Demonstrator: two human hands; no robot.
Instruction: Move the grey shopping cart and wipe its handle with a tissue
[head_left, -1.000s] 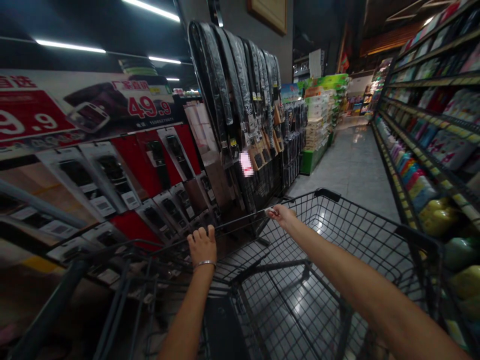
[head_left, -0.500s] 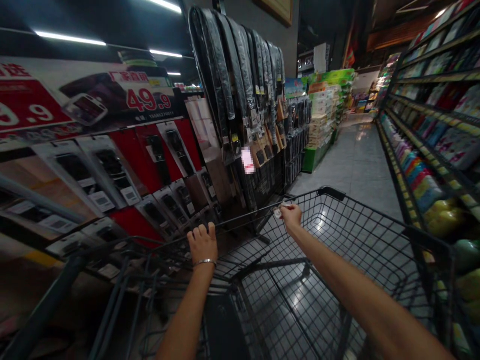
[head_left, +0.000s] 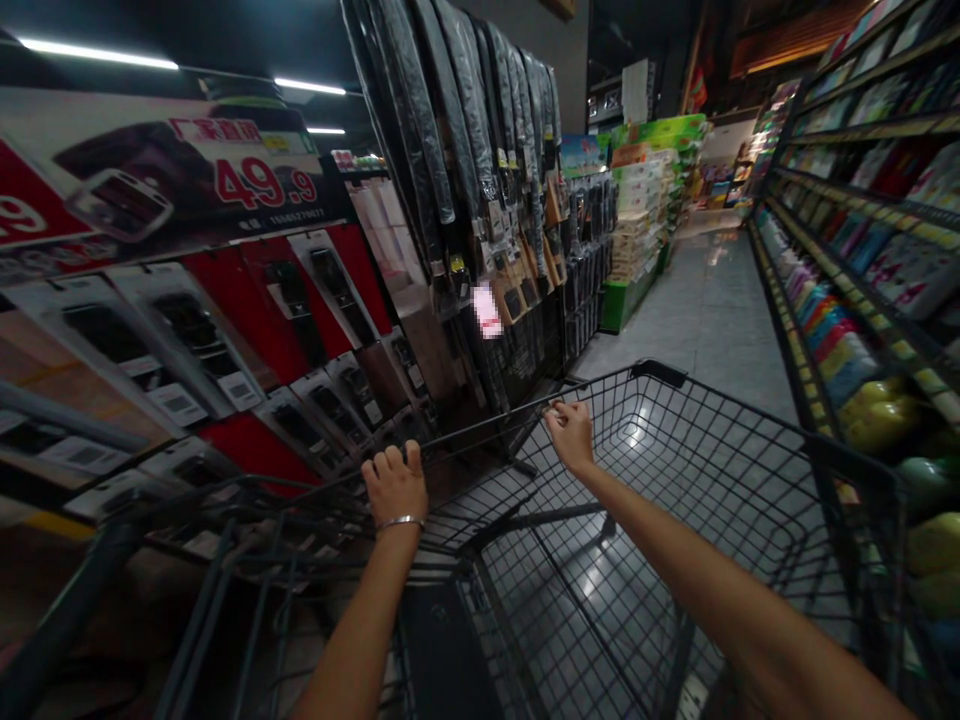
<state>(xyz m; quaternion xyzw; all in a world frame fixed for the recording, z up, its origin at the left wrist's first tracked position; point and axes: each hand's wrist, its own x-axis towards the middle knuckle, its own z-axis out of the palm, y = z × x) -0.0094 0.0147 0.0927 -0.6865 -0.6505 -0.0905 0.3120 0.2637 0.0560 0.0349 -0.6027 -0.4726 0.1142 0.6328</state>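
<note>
Cart (head_left: 540,519) seems stiff; hold its rim (head_left: 484,428), where your left hand (head_left: 394,482) curls at seven o'clock; right hand (head_left: 571,434) clenched, contents unclear.

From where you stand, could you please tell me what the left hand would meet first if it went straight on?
The left hand would first press on the cart rim at its fingers; beyond that, probably the hanging packages, though depth is hard to judge.
</note>
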